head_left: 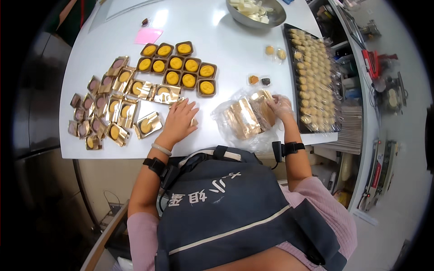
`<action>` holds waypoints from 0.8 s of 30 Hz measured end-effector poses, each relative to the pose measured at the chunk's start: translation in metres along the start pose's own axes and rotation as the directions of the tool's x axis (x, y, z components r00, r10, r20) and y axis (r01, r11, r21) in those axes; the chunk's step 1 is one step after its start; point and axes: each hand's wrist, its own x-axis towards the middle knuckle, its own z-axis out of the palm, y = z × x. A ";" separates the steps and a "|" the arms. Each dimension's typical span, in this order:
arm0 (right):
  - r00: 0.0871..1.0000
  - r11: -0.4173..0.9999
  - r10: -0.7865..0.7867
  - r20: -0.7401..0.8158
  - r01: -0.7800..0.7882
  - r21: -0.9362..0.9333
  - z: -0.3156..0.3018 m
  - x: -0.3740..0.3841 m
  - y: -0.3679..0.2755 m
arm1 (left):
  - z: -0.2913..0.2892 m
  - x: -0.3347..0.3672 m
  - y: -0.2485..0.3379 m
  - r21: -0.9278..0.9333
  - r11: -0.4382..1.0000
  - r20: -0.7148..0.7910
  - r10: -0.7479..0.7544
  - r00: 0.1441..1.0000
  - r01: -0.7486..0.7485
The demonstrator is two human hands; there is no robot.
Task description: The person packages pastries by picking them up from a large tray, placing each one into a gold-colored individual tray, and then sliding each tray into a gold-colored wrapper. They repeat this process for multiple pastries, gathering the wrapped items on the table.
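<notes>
Gold plastic tray [192,121] pinned flat on white tabletop [226,49] under open left hand [181,119]. Right hand [279,106], gloved, pinching gold tray stack inside crinkled clear bag [246,119]. Risk here: several nested trays lifting together, bag dragging toward edge.

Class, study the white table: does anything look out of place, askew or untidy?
Yes. The brown trays of yellow cakes sit in neat rows, but the gold trays left of them lie tilted and overlapping in a loose heap. A pink note lies alone farther back.
</notes>
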 end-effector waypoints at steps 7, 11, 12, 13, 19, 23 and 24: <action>0.993 0.993 0.114 0.012 -0.113 -0.044 -0.008 -0.007 -0.003 | 0.016 -0.026 -0.006 0.119 0.988 -0.017 -0.098 0.995 0.099; 0.997 0.992 0.045 -0.062 -0.052 -0.111 0.001 0.011 0.004 | 0.018 -0.025 -0.020 0.191 0.958 -0.113 -0.196 0.974 0.215; 0.986 0.994 -0.096 -0.138 0.087 -0.069 0.006 0.014 -0.004 | 0.018 -0.028 -0.025 0.214 0.937 -0.154 -0.247 0.957 0.277; 0.948 0.973 -0.229 -0.220 0.226 -0.038 0.007 0.016 -0.010 | 0.017 -0.030 -0.030 0.231 0.918 -0.178 -0.285 0.942 0.322; 0.985 0.984 -0.172 0.011 0.172 0.038 0.010 0.055 -0.012 | 0.005 -0.022 -0.036 0.254 0.887 -0.238 -0.329 0.914 0.386; 0.996 0.928 -0.087 0.005 0.083 -0.363 0.012 0.049 -0.029 | -0.009 -0.033 -0.017 0.036 0.911 -0.171 -0.398 0.901 0.410; 0.993 0.914 -0.121 -0.015 0.105 -0.392 0.022 0.047 -0.027 | 0.000 -0.043 -0.022 0.044 0.925 -0.245 -0.356 0.902 0.377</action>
